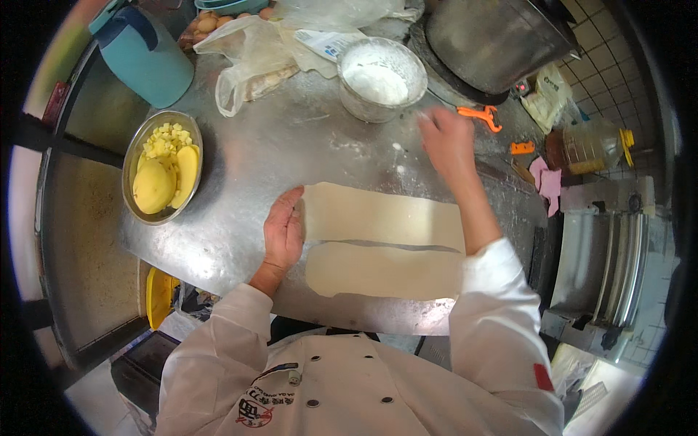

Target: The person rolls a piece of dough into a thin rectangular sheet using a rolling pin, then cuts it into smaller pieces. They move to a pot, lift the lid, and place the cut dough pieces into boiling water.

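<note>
Two long, thin dough sheets lie side by side on the steel worktop, an upper sheet [381, 215] and a lower sheet [381, 271], with a narrow gap between them. My left hand [283, 226] rests against the left end of the upper one, its fingers extended along the edge. Over the worktop, just right of a metal bowl of white flour [379, 82], my right hand [448, 139] is blurred with its fingers curled. Whether it holds any flour cannot be made out. My right forearm and sleeve cover the sheets' right ends.
At left stand a metal bowl of peeled and diced potatoes [162, 210] and a teal jug [144, 65]. Plastic bags [251, 54] and eggs [207, 24] lie behind. A large pot [491, 43], orange peeler [482, 115], oil bottle [591, 147] and roller machine [605, 267] occupy the right.
</note>
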The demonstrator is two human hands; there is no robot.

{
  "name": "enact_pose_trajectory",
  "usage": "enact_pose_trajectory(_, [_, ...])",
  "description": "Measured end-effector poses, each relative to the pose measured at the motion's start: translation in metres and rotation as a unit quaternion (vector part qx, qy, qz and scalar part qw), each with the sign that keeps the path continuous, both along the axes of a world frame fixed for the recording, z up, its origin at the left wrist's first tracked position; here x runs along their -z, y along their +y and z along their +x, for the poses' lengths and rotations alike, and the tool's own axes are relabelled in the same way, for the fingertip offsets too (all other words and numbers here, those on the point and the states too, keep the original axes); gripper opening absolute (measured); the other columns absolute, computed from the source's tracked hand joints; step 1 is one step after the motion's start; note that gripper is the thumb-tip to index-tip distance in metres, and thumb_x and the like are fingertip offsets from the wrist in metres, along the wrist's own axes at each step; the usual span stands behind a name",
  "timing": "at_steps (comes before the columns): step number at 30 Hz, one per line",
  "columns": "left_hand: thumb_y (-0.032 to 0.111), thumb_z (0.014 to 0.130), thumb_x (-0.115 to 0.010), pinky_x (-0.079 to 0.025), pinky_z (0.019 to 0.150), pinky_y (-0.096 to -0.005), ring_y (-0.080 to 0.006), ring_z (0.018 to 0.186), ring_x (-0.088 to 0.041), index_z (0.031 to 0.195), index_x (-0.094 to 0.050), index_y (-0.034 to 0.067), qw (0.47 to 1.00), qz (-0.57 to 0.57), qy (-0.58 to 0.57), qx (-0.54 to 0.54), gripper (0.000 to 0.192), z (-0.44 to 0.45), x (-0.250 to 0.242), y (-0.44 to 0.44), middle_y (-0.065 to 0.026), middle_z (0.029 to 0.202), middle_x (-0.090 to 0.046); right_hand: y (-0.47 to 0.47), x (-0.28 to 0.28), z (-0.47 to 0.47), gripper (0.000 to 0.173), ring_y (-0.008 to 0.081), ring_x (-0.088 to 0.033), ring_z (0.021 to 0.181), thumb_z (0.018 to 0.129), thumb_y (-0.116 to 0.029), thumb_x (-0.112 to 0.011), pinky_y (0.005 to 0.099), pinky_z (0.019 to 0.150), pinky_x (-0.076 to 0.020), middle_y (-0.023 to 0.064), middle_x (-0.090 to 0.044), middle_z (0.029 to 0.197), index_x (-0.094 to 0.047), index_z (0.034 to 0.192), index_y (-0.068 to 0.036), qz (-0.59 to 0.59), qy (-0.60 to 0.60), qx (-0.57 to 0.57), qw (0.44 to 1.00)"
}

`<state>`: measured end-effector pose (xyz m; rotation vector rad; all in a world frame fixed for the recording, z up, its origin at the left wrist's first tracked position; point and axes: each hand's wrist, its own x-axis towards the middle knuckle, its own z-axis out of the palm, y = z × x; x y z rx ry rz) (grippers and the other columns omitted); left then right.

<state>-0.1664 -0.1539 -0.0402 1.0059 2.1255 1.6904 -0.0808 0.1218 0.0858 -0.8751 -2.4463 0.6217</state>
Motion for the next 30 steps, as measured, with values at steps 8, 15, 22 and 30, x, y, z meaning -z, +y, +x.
enact_pose_trajectory(8, [0.003,0.082,-0.044,-0.042,0.097,-0.0418,-0.0390,0.110,-0.055,0.116,-0.057,-0.003,0.998,0.002,0.058,-0.011,0.037,-0.002,-0.009,0.002,-0.0215,0.117,-0.059,0.056,0.046,-0.110,0.023,0.0363,-0.065,0.092,0.078,-0.018,-0.063,0.0434,0.077,-0.0527,0.0224,-0.066,0.097,-0.068,0.091,0.000,0.115,-0.310,-0.125,0.935])
enact_pose_trajectory(15, [0.006,0.082,-0.043,-0.042,0.098,-0.0402,-0.0380,0.110,-0.055,0.117,-0.057,-0.003,0.999,-0.012,0.031,-0.013,0.039,-0.001,-0.005,0.001,-0.0222,0.117,-0.059,0.045,-0.012,-0.055,0.019,0.0254,-0.064,0.065,0.079,-0.012,-0.062,0.0342,0.060,-0.0497,0.0165,-0.068,0.083,-0.067,0.089,0.004,-0.139,-0.010,-0.052,0.989])
enact_pose_trajectory(22, [0.010,0.086,-0.041,-0.040,0.098,-0.0360,-0.0317,0.111,-0.056,0.119,-0.057,-0.003,1.000,-0.006,0.004,-0.009,0.039,0.000,0.004,0.003,-0.0204,0.119,-0.059,0.006,0.024,0.173,0.011,0.0098,-0.049,0.053,0.085,-0.003,-0.055,0.0232,0.046,-0.0365,0.0048,-0.058,0.068,-0.063,0.088,0.005,-0.294,0.377,0.261,0.839])
enact_pose_trajectory(30, [0.009,0.089,-0.038,-0.038,0.101,-0.0337,-0.0273,0.115,-0.054,0.121,-0.056,-0.005,0.999,0.023,-0.001,0.024,0.039,-0.004,0.005,0.007,-0.0174,0.122,-0.059,-0.042,0.035,0.252,0.009,0.0114,-0.056,0.059,0.085,0.000,-0.054,0.0243,0.051,-0.0450,0.0075,-0.063,0.072,-0.062,0.089,0.003,-0.299,0.342,0.375,0.808])
